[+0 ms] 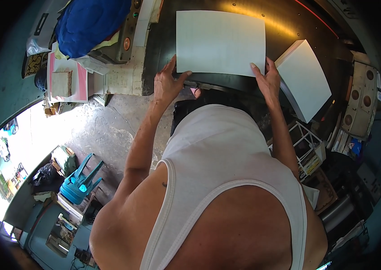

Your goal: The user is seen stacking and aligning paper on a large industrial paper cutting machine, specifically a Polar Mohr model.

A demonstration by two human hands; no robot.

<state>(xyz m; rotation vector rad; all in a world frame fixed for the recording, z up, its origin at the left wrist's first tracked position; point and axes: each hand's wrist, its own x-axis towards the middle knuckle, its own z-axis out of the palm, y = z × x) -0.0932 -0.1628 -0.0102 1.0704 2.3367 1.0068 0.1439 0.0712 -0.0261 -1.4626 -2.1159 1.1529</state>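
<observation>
A white rectangular stack of paper (221, 42) lies on the dark machine table (161, 38) in front of me; its thickness is hard to make out. My left hand (169, 85) grips its near left corner, fingers along the left edge and thumb stretched against the near edge. At the near right corner my right hand (268, 83) holds the same stack, its thumb on the top and its fingers at the right edge. Just right of that hand, a thick second stack of white paper (305, 81) sits at an angle, its side showing.
A control panel with buttons (132, 31) and a blue cloth bundle (91, 24) stand at the left. Another panel with round knobs (360, 99) is at the right. Below it is a white wire rack (305, 144). A blue plastic stool (80, 182) stands behind on the left.
</observation>
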